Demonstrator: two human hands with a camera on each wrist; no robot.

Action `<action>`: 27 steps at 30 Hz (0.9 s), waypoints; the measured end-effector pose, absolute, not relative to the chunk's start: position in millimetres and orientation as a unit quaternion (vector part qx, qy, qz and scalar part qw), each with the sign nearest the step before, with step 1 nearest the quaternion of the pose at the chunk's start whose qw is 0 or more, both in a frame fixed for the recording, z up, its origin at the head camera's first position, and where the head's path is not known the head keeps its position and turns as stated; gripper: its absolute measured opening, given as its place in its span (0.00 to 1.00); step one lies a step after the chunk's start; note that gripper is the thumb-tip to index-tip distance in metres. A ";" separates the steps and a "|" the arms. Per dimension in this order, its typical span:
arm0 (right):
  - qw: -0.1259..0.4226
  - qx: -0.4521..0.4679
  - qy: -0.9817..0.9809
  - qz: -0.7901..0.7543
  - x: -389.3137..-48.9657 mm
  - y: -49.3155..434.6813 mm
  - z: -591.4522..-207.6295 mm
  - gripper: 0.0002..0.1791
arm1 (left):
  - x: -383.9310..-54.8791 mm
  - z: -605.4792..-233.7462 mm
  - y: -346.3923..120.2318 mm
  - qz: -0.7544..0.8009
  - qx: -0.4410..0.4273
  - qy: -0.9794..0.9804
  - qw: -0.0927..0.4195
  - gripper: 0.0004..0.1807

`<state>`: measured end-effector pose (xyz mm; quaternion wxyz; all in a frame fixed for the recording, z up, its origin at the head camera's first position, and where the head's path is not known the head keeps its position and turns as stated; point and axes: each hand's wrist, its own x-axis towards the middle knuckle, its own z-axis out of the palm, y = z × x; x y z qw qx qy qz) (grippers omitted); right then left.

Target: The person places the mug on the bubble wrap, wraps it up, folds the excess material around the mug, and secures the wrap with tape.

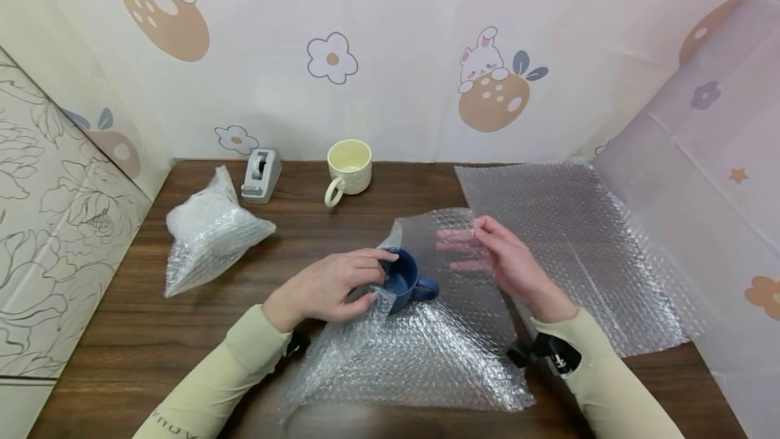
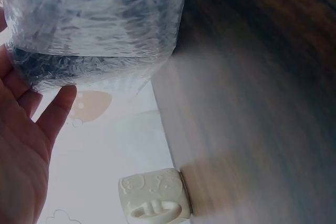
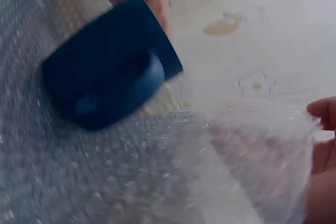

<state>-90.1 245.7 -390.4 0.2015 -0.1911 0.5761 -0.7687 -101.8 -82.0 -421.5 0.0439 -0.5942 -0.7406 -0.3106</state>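
Note:
A blue mug (image 1: 403, 280) stands upright on a bubble wrap sheet (image 1: 432, 358), its handle toward the right. My left hand (image 1: 338, 283) grips the mug's left side through a fold of wrap, fingers over the rim. In the left wrist view, the covered side of the mug shows through the bubble wrap (image 2: 100, 19). My right hand (image 1: 512, 263) pinches the sheet's right edge between thumb and index finger and lifts it; the other fingers show through the plastic. The right wrist view shows the mug's handle (image 3: 142, 85) side uncovered.
A second bubble wrap sheet (image 1: 567, 236) lies at the right. Behind the mug stands a cream mug (image 1: 350, 168). A grey tape dispenser (image 1: 262, 178) and a bubble-wrapped bundle (image 1: 210, 236) sit at the back left of the wooden table (image 1: 122, 344), with patterned cloth walls around.

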 end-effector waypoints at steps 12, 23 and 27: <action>0.121 -0.216 0.731 -0.635 -76.7 201.3 -381.3 0.06 | -102.7 -421.3 -79.6 -0.301 -0.593 -0.746 0.043 0.07; 0.068 -0.367 0.842 -0.390 -66.9 188.2 -379.9 0.15 | -103.6 -425.7 -81.8 -0.399 -0.588 -0.701 0.055 0.10; 0.068 -0.401 0.852 -0.329 -61.7 188.7 -380.8 0.18 | -100.7 -423.0 -83.3 -0.412 -0.561 -0.707 0.122 0.12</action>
